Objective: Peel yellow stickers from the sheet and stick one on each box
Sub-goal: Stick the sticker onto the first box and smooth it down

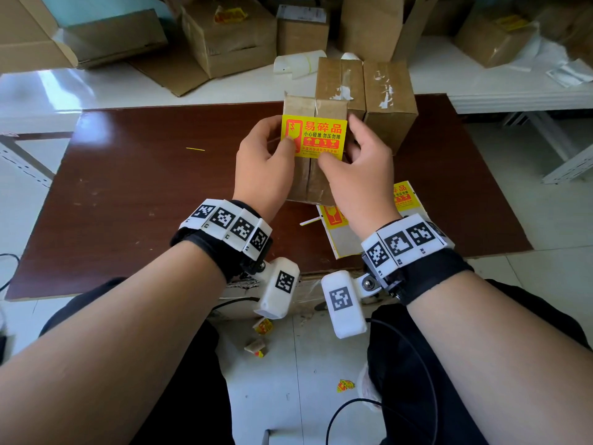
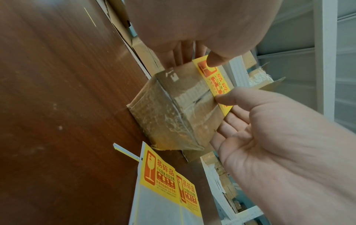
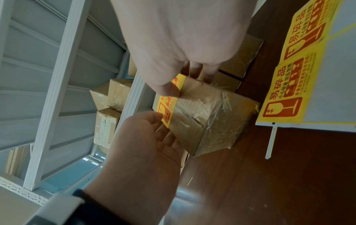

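A small taped cardboard box [image 1: 313,184] is held up off the brown table [image 1: 144,187] between both hands. A yellow sticker [image 1: 316,136] with red print lies across its top face. My left hand [image 1: 272,139] grips the box's left side, its thumb pressing the sticker's left edge. My right hand [image 1: 356,146] grips the right side, thumb on the sticker's lower right corner. In the left wrist view the sticker [image 2: 213,76] runs slightly past the edge of the box [image 2: 173,106]. The sticker sheet [image 1: 340,232] lies on the table under my right wrist, with stickers still on it [image 3: 308,76].
Two taller cardboard boxes [image 1: 340,85] [image 1: 390,97] stand just behind the held one. Several more boxes [image 1: 231,36] and a curled white backing sheet [image 1: 298,64] sit on the white surface beyond. A thin yellow strip [image 1: 195,149] lies on the table's left. Sticker scraps [image 1: 263,326] litter the floor.
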